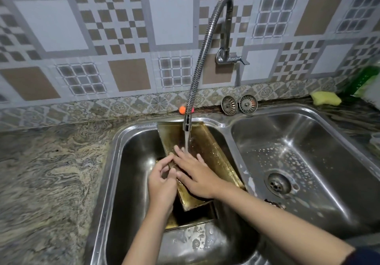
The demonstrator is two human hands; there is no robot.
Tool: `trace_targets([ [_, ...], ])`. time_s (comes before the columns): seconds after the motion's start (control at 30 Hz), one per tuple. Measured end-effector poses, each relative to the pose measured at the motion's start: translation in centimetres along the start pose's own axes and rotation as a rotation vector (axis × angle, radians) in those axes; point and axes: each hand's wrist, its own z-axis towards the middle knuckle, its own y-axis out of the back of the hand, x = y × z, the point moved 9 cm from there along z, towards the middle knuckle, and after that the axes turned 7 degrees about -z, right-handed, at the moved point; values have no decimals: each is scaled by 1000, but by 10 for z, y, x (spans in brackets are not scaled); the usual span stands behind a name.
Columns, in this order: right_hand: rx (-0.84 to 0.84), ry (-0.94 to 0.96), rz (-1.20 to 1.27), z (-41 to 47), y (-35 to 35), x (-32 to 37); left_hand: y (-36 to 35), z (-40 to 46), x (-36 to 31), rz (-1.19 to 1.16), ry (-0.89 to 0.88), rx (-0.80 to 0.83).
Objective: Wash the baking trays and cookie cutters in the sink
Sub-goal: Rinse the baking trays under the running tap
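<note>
Over the left basin of a double steel sink (pixel 115 182), two bare forearms reach in from the bottom edge toward a gold-coloured baking tray (pixel 213 160). A second tray (pixel 193 221) lies under it, lower in the basin. Left hand (pixel 162 179): grip curled round the upper tray's left rim, pinching it. Right hand (pixel 197 174): grip spread, fingers flat on the tray floor, fingertips at the falling water (pixel 187 141).

That tray stands tilted, its long axis running away from the person, far end propped on the basin's back rim beneath the spout of a bendy tap (pixel 205 44). Both hands sit at the tray's near half; the right is the nearer to the wet, unrubbed far end, so a push straight ahead along the tray looks like the coming stroke. No cookie cutters can be made out.

Beyond, the right basin (pixel 304 141) is spotted with suds; two strainer plugs (pixel 238 104) and a yellow sponge (pixel 326 98) rest on the marbled stone desk (pixel 51 162) against a patterned tile wall (pixel 102 38).
</note>
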Motion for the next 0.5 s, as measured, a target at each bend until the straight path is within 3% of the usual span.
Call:
trace_targets([
  [0.07,2,-34,-22,4,3,-28,9,2,-1,-20,0,-37],
  [0.17,-56,-286,12,8,13,-64,3,-3,-3,-17,-19,-17],
  [0.37,-12,-39,130,-6,3,-23,-2,4,-5,-31,-18,-74],
  [0.5,-110,-216,70,-5,19,-60,-10,-1,-8,-2,-71,-28],
])
